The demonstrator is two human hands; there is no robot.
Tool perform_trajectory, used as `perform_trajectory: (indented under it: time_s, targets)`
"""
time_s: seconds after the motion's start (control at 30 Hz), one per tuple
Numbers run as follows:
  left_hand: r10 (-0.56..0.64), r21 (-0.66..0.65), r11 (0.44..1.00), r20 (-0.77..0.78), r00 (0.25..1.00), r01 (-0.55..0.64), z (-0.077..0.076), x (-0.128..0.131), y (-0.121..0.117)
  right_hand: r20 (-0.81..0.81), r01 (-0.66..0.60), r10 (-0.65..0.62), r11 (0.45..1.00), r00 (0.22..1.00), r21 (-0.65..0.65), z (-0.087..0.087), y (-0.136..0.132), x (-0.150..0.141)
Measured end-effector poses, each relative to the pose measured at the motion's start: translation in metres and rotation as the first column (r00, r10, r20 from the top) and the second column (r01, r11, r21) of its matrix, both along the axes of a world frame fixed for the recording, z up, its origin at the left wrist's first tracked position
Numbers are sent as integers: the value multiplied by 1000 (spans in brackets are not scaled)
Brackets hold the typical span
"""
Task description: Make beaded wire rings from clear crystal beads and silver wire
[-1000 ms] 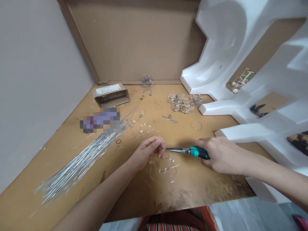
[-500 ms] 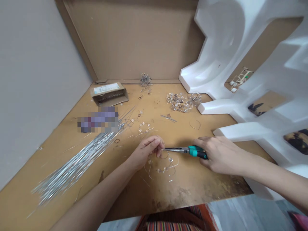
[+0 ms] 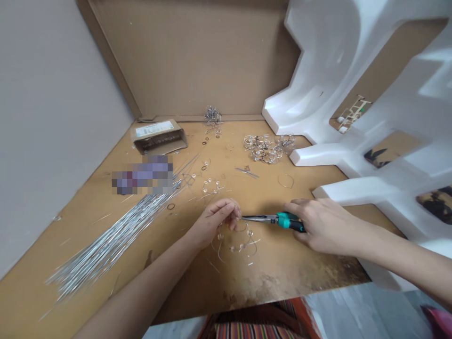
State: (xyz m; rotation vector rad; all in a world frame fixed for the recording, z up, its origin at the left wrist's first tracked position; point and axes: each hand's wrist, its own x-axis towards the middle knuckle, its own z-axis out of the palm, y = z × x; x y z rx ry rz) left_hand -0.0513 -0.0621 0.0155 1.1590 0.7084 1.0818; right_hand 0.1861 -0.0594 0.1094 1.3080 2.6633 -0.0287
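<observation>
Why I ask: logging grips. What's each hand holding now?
Left hand: closed, apparently pinching the beaded wire piece.
Right hand: closed, holding needle-nose pliers.

Nothing here can be read with any certainty. A white label (image 3: 155,128) sits on the top face of the small cardboard box (image 3: 159,143) at the back of the worktop (image 3: 268,278), and it carries lines of print, but the letters are too small to make out. The pixelated patch (image 3: 142,175) beside the box hides whatever lies under it. The teal grips of the long-nose pliers (image 3: 289,221) show no legible brand or number.
</observation>
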Motion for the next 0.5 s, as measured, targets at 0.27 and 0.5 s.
perform_trajectory:
  time_s: [0.27,0.5]
  targets:
    - [-10,-8,1000,23,1000,10,-1,0,1,19,12,-12,1000,1000,7,0,-1,-2]
    - [5,-5,1000,2,1000,-5,-1,1,0,29,5,-7,998,1000,59,-2,-2,0]
